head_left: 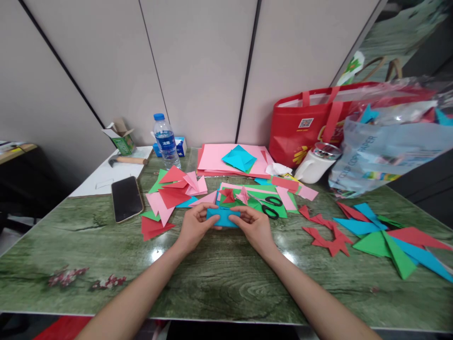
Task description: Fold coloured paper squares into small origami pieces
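Between my two hands is a small folded piece of blue paper (223, 217), a flat rectangle lifted just over the table. My left hand (196, 225) pinches its left end, thumb in front and fingers behind. At the right end, my right hand (255, 227) grips it the same way. Directly behind the blue paper lie a red folded paper piece (228, 194), a pink one (243, 195) and scissors with black handles (272, 207), on top of green paper sheets (283, 212).
Folded triangles (173, 196) lie left, a phone (127, 199) beyond them. A hammer (129, 160), water bottle (166, 141) and pink sheets (212, 158) are at the back. Right are a red paper ring (331, 243), folded strips (385, 236), white mug (314, 165) and red bag (290, 127).
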A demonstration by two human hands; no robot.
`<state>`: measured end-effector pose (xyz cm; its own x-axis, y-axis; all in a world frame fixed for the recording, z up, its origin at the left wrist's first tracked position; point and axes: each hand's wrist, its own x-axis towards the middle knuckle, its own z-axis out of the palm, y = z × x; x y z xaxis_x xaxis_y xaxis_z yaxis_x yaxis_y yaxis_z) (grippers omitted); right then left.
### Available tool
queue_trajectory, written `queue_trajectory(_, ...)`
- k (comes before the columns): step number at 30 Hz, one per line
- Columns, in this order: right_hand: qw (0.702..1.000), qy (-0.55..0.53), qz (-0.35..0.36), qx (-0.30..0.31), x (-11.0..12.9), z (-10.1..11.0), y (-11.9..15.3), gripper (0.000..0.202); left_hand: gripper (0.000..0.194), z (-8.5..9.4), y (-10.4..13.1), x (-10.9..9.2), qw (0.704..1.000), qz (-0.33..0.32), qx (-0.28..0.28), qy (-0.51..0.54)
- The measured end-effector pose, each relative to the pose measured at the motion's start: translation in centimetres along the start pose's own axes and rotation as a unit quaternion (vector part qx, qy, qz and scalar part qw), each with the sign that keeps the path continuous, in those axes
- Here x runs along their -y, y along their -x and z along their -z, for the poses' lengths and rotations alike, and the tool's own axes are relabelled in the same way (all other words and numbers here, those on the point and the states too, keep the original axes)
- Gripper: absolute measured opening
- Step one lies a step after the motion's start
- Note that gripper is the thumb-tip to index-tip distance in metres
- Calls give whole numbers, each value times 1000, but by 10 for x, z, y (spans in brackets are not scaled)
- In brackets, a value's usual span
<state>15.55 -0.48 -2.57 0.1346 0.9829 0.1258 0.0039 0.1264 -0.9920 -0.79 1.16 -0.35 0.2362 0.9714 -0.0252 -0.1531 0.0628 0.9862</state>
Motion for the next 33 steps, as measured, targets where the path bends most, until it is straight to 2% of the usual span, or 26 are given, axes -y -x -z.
queue_trajectory(23,1000,20,9,3,3,0,1,21,27,0,0,1,1000,-20,4,-19)
queue_trajectory(29,997,33,33,56,4,0,0,17,27,-2,2,0,1000,-11,10,-22)
queue_trajectory(33,994,22,6,111,5,-1,2,22,27,-5,4,0,999,0,16,-32)
